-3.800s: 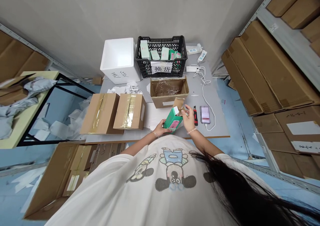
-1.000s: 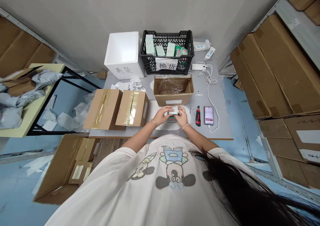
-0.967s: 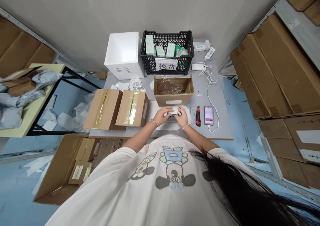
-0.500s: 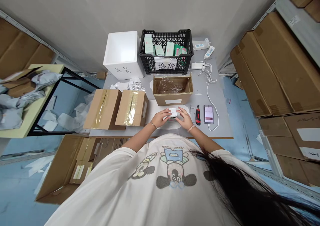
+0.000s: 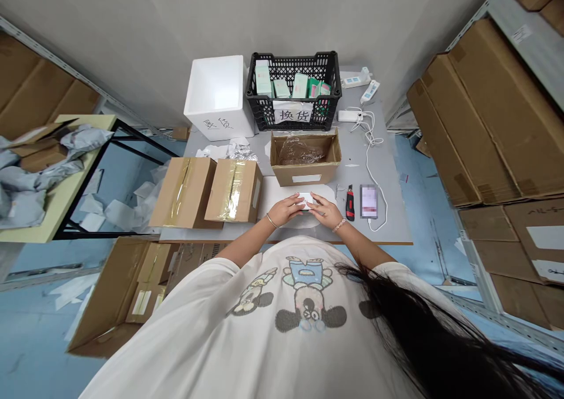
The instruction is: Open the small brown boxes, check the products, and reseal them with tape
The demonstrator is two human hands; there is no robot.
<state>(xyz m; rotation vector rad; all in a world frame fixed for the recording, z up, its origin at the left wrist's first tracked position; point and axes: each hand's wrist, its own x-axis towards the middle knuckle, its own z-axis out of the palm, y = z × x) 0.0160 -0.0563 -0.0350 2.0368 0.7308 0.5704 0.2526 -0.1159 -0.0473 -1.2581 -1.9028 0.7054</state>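
Note:
Between my two hands is a small white box (image 5: 305, 198), held near the table's front edge. My left hand (image 5: 285, 210) has its fingers closed on the box's left side, and a thin bracelet circles that wrist. From the right, my right hand (image 5: 326, 212) grips the same box, with a beaded bracelet at the wrist. Just beyond the hands stands an open brown carton (image 5: 305, 174) with clear plastic film (image 5: 299, 151) inside. A red and black cutter (image 5: 349, 204) lies to the right, beside a phone (image 5: 369, 202) on a white cable.
Two taped cartons (image 5: 178, 192) (image 5: 233, 190) stand at the left. Behind are a white foam box (image 5: 219, 123) and a black crate (image 5: 294, 117) holding green and white boxes. Power strips (image 5: 356, 80) lie at the back right. A side table (image 5: 83, 181) bears grey parcels.
The small box has tilted or turned in my hands, and the green seen beneath it is now mostly hidden. My right fingers have shifted slightly. The whole view has moved a little.

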